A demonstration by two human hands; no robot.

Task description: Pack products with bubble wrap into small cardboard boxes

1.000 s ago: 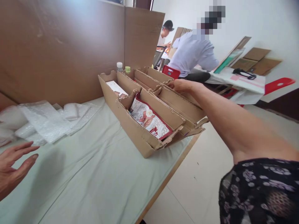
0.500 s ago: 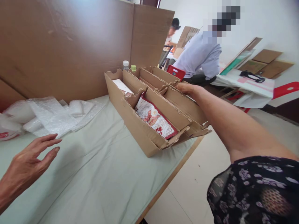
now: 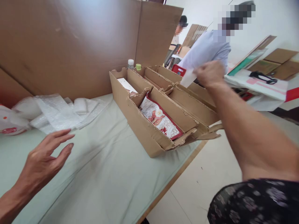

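My right hand (image 3: 209,73), fingers closed, grips a thin whitish sheet (image 3: 188,77) by its edge above the far side of a divided cardboard box (image 3: 142,126). Blur and distance hide whether the sheet is paper or plastic. In the box's near compartment lies a red-and-white printed pouch (image 3: 161,117). Behind that, a white flat piece (image 3: 127,85) shows in another compartment. Over the green-covered table my left hand (image 3: 50,155) hovers with its fingers apart, holding nothing. It is near some clear bubble wrap (image 3: 58,113).
A tall cardboard panel (image 3: 93,37) stands behind the box, with a white-capped bottle (image 3: 130,63) and a green-capped one (image 3: 138,67) beside it. Past the table edge (image 3: 173,183) a person in a light shirt (image 3: 203,46) sits near another table (image 3: 261,90).
My right hand has risen out of the box's far compartments, drawing up a whitish sheet. My left hand has shifted slightly right, and the view has turned a little.
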